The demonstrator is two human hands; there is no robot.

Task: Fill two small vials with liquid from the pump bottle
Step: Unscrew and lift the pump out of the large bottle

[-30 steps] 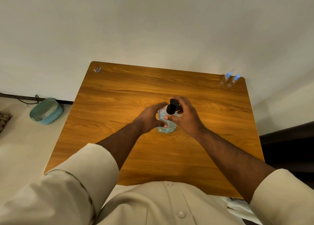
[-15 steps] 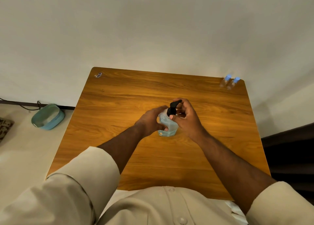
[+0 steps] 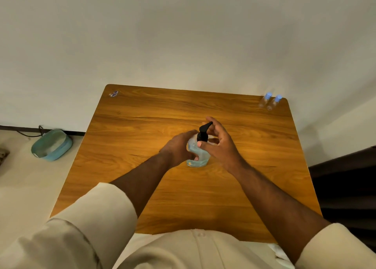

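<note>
A clear pump bottle [image 3: 200, 155] holding pale blue liquid stands upright at the middle of the wooden table [image 3: 142, 126]. Its black pump head [image 3: 203, 131] points up and to the right. My left hand [image 3: 179, 148] grips the bottle's body from the left. My right hand [image 3: 218, 141] pinches the black pump collar, thumb on the near side and fingers curled behind the spout. Two small clear vials with blue caps [image 3: 270, 101] stand side by side at the table's far right corner, well away from both hands.
A small wrapper-like scrap [image 3: 113, 94] lies at the table's far left corner. A teal bowl-shaped tub [image 3: 51, 144] and a dark cable sit on the floor to the left. A white wall is behind the table; dark furniture [image 3: 345, 177] stands right.
My right hand has turned on the pump head, and the spout now points up and right instead of lying under my fingers. The camera has tilted slightly; the bottle stays in place.
</note>
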